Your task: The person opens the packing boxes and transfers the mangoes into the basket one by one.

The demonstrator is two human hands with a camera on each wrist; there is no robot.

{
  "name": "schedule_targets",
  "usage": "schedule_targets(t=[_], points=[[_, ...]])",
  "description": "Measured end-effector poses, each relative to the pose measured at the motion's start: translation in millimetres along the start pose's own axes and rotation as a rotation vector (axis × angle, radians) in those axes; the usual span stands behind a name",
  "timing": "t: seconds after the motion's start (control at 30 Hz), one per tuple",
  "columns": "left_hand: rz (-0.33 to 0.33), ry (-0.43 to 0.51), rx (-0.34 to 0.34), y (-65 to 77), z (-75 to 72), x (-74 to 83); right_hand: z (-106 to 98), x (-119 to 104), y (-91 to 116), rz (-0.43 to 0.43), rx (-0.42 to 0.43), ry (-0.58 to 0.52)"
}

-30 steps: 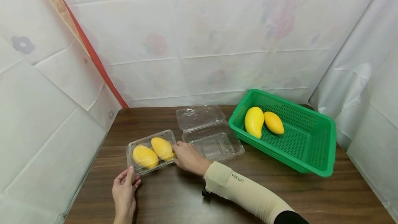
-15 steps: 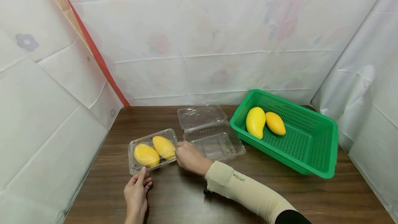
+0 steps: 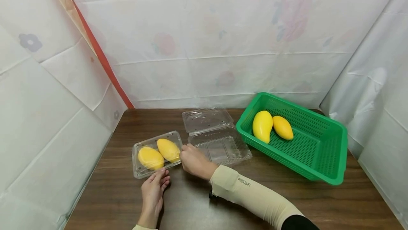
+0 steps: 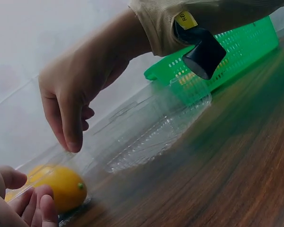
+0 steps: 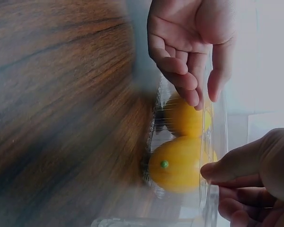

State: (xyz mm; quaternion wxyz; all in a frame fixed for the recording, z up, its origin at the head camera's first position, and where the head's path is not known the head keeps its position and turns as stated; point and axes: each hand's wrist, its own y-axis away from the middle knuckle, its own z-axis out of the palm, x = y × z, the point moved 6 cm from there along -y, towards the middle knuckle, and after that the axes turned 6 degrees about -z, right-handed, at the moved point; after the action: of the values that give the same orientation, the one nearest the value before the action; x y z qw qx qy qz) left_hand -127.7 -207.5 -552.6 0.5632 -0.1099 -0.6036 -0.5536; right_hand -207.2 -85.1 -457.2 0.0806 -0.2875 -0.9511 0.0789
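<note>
Two yellow mangoes (image 3: 151, 158) lie inside a lidded clear plastic clamshell box (image 3: 140, 145) at the left of the table. At the box's front edge is my left hand (image 3: 153, 189), its thumb and forefinger on either side of the rim, as the right wrist view also shows. My right hand (image 3: 196, 161) pinches the rim at the box's right end, fingers curled, thumb near the green-tipped mango (image 5: 177, 165). A second clear clamshell box (image 3: 220, 148) stands with its lid thrown back, just behind my right hand.
A green plastic basket (image 3: 331, 152) stands at the back right, holding a large yellow mango (image 3: 262, 127) and a smaller orange-yellow one (image 3: 282, 128). The brown wooden table (image 3: 271, 180) meets white sheeting (image 3: 204, 45) at its back and sides.
My left hand has slid rightward along the front edge of the filled box, from its left corner toward the middle. The right hand keeps its place at the right end.
</note>
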Motion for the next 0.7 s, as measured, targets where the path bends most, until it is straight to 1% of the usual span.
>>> schedule_targets(t=[0.27, 0.5, 0.7], points=[[-0.006, -0.052, -0.016, -2.0, 9.8, -2.5, 1.5, -1.9, -0.3, -0.038, 0.016, 0.034], [0.013, -0.023, -0.052, -3.7, 19.9, -3.9, -0.5, -1.1, -0.4, -0.030, 0.007, 0.016], [0.008, -0.018, -0.055, -3.7, 22.3, -6.4, -0.7, -1.5, 0.6, -0.022, -0.015, 0.039]])
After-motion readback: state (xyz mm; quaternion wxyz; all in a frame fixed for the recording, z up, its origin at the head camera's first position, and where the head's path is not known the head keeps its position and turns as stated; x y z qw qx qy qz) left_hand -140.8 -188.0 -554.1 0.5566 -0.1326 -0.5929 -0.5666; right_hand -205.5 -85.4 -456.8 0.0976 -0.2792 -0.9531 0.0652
